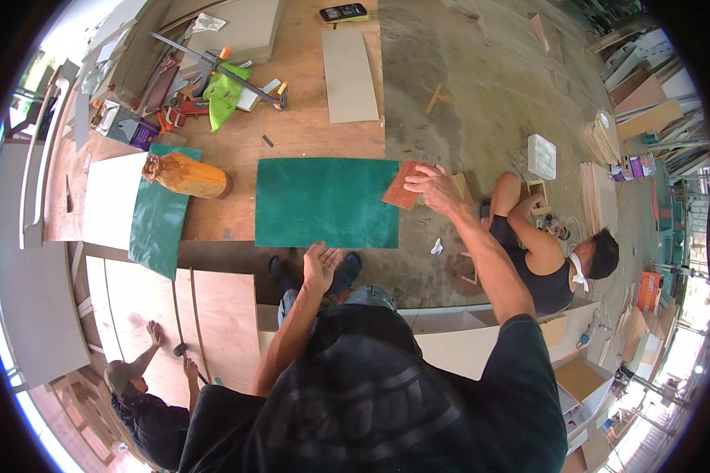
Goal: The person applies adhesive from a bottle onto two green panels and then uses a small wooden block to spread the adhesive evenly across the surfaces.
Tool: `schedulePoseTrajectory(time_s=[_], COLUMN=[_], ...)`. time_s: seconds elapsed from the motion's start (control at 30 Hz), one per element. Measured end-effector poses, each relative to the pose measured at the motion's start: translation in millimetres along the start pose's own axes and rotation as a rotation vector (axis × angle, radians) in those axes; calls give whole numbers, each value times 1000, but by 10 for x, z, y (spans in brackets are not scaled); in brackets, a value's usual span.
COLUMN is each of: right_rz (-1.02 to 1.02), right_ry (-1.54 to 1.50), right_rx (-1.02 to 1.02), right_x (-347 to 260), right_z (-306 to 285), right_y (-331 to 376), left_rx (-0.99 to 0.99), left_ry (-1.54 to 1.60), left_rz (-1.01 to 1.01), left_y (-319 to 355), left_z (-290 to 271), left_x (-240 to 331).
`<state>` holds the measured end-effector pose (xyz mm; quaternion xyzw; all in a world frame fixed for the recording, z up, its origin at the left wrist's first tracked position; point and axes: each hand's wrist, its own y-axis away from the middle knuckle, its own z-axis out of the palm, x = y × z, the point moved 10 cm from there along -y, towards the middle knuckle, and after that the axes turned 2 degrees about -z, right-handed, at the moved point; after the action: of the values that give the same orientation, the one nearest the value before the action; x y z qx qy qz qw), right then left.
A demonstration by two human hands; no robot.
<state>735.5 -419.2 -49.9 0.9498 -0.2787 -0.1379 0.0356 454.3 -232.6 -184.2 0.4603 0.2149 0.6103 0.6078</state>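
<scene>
A flat green rectangular sheet (pixel 323 201) lies at the table's near right corner, its right end reaching past the table edge. In my right hand (pixel 432 188) is a thin reddish-brown rectangular piece (pixel 398 186), gripped by its right side. That piece rests on or just above the sheet's right end; I cannot tell which. My left hand (pixel 321 266) is at the sheet's near edge with its fingers stretched out, holding nothing. To the left, an amber plastic jug (pixel 188 175) with a crumpled neck lies or leans across a second green sheet (pixel 159 217).
On the table (pixel 292 138) lie a bar clamp (pixel 221 71), a lime-green cloth (pixel 226 96), a beige board (pixel 350 77) and a phone (pixel 344 12). At right, a person (pixel 548 264) sits low by small wooden pieces. At lower left, another person (pixel 154 394) hammers at a pale panel (pixel 229 315).
</scene>
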Motion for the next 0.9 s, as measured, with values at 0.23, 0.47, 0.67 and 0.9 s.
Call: schedulePoseTrajectory(time_s=[0.23,0.47,0.67,0.9], right_rz=[-245,-181,-218,-199], right_ry=[-63,79,-29,-73], right_rx=[-17,-288,34,-5], right_x=[-312,311,84,183], right_z=[-62,189,-298,-192], right_y=[-184,148,-87,-280], left_rx=[6,33,-32,9], left_ry=[82,67,27,-4], left_rz=[-38,-34,-32,-41], left_y=[-20,-25,-77,-46], left_z=[-54,-10,-60,-23], left_x=[-19,-46,-23,-5])
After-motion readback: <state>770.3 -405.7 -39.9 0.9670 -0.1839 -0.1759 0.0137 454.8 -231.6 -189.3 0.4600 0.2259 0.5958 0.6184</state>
